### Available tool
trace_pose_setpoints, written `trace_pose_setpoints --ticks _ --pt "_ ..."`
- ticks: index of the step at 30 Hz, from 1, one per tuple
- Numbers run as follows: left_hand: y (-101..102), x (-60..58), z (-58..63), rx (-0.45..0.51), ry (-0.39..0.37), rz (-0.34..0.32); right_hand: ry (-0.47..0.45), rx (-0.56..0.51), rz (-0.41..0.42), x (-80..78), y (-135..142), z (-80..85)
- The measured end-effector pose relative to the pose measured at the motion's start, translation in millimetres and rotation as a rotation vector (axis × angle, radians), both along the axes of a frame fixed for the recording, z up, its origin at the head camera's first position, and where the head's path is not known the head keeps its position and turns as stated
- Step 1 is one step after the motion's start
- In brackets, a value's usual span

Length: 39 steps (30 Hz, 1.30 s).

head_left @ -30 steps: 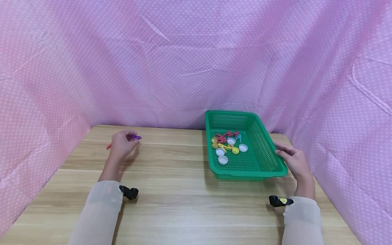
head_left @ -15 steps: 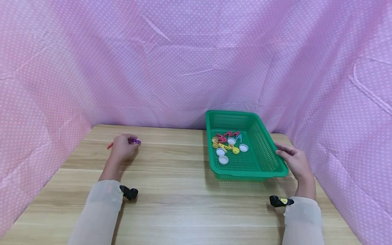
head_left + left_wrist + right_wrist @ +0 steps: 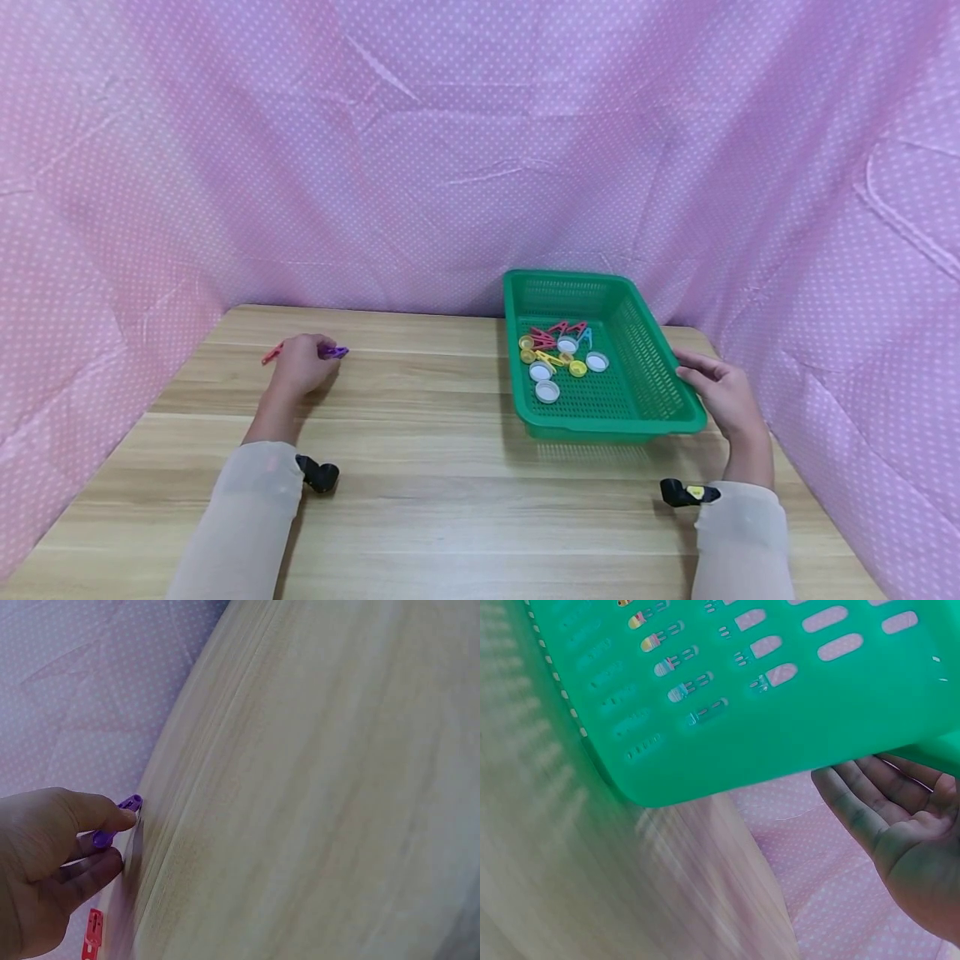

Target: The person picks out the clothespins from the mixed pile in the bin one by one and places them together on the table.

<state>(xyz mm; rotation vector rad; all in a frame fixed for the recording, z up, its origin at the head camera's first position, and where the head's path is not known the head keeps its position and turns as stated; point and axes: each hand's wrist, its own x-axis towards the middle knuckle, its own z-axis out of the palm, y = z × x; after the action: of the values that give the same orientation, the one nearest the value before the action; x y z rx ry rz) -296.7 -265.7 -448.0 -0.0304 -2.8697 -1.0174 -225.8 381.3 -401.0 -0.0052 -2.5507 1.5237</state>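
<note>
My left hand (image 3: 302, 367), far left on the table, pinches a purple clothespin (image 3: 337, 352). In the left wrist view the purple clothespin (image 3: 130, 802) lies between thumb and fingers, low by the tabletop; its middle is partly hidden. A red clothespin (image 3: 272, 354) lies just left of that hand. My right hand (image 3: 722, 396) holds the right rim of a green plastic basket (image 3: 615, 427). The right wrist view shows fingers (image 3: 855, 802) of it under the rim; its thumb is hidden there.
Inside the basket lie several red clothespins (image 3: 543, 342), a yellow clothespin (image 3: 548, 359), a blue clothespin (image 3: 586, 336), white caps (image 3: 547, 392) and yellow caps (image 3: 577, 368). The wooden table (image 3: 420, 500) ends at a pink dotted curtain (image 3: 450, 208) behind and at the sides.
My left hand has come down a little toward the tabletop with the purple clothespin, and more of the red one shows. The right hand and basket have stayed practically still.
</note>
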Motion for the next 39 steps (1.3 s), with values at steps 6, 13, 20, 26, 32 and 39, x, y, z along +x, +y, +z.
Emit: trace_pose_setpoints --ticks 6,13,20,26,32,39 --pt "2 0.4 1.9 -0.035 -0.006 -0.018 0.002 -0.005 0.000 0.3 0 -0.2" --pt "1 -0.1 4.4 -0.032 -0.049 -0.037 0.001 -0.023 0.007 1.3 -2 1.3" --pt "0 -0.4 4.8 -0.036 -0.062 -0.043 -0.009 -0.017 0.009 1.1 -1 1.2" --pt "-1 2.5 7.8 -0.054 -0.049 -0.029 -0.010 -0.006 0.005 0.7 0 1.3" --pt "-6 4.1 10.8 -0.124 -0.015 -0.016 -0.018 -0.011 0.004 -0.3 1 0.7" --pt "-15 4.9 8.4 -0.151 -0.041 -0.068 -0.020 -0.010 0.010 -0.5 1 -0.1"
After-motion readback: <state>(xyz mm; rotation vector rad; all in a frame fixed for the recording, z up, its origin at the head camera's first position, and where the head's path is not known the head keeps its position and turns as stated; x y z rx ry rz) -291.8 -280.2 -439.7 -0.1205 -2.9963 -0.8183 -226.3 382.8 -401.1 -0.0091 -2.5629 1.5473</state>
